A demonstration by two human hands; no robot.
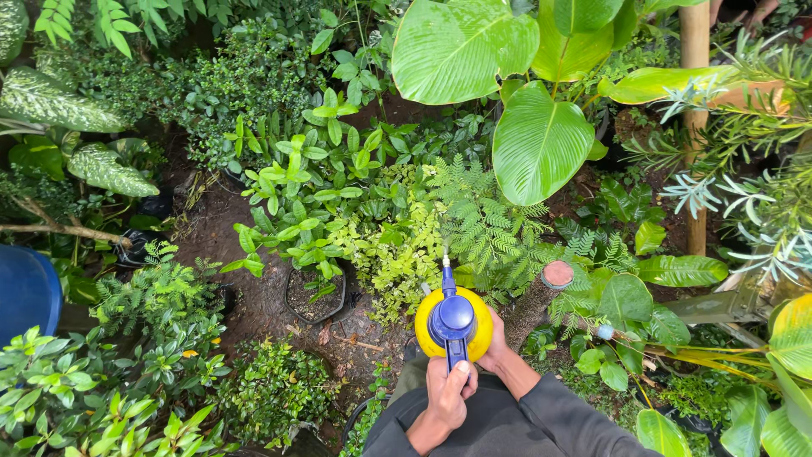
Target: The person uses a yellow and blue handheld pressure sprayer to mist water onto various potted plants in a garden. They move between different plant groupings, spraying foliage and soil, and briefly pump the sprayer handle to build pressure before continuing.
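A yellow spray bottle (478,326) with a blue pump head (454,320) is held low in the middle, its nozzle pointing away toward ferns (486,220). My left hand (444,399) grips the blue handle from behind, thumb on top. My right hand (499,345) cups the bottle's right side. Both arms wear dark grey sleeves (550,415).
Dense potted plants surround me. A black pot of soil (315,298) sits ahead on the left, with a cut stump (554,277) just right of the bottle. A wooden post (695,127) stands at the right, a blue barrel (25,292) at the left edge, and big broad leaves (541,140) hang above.
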